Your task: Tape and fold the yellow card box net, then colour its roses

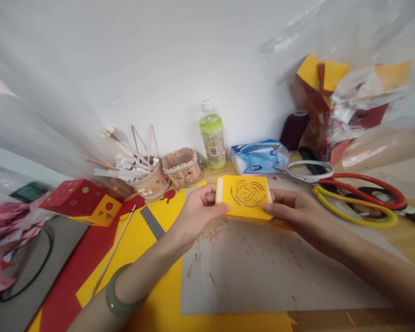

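Closest to the camera, a green bangle [119,295] circles the wrist of the left hand [200,207], whose thumb lies on the near left corner of a small yellow box [247,193]. That hand grasps the box's left end, beside a pale strip, while the right hand [293,207] pinches its right end between thumb and fingers. Held between both grips, the box turns up a face with a swirling, rose-like pattern of curved slits. Below the grip spreads a grey mat [249,276] flecked with scraps; left of it are yellow paper [166,295], a thin stick [114,249] and, farther out, a red-and-yellow box [79,198]. Just beyond the grip stand a bottle [212,138] and a blue tissue pack [259,157]. Right of it lie red and yellow handle loops [398,198].
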`<state>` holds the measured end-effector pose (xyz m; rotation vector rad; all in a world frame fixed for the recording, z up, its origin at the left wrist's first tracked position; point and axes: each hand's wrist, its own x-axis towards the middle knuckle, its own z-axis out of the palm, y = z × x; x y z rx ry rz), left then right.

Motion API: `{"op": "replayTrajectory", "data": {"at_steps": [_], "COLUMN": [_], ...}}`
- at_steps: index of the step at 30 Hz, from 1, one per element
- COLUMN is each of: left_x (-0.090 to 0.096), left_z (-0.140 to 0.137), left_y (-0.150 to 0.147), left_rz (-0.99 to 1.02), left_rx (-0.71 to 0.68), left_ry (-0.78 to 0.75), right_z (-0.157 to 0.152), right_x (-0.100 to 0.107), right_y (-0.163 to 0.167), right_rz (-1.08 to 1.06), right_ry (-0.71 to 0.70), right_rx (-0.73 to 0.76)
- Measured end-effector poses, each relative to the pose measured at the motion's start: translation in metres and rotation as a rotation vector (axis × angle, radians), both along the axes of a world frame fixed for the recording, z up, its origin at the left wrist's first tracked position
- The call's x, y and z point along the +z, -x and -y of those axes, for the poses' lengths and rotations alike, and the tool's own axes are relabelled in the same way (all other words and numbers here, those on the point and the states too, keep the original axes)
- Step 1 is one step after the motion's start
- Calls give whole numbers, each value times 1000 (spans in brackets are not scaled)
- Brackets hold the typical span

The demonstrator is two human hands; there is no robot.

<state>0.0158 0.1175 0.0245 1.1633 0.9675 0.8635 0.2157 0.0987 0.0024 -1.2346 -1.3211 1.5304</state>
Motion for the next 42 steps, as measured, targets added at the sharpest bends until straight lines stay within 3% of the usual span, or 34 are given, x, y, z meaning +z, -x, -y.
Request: {"op": "replayTrajectory", "data": {"at_steps": [20, 33, 42], "left_x": [-1, -2, -4], "left_z": [0, 2, 4], "left_y": [0, -1, -3], "left_rz": [38, 36, 77], "left_rx": [-57, 6, -16], "left_ry": [0, 14, -6], "right_z": [-1, -4, -2], "right_x": [-6, -10, -10], "right_y": [1, 0, -1], "right_rz": [-83, -98, -71], "right_ry": [49, 8, -104], "right_rx": [-40, -27, 65]}}
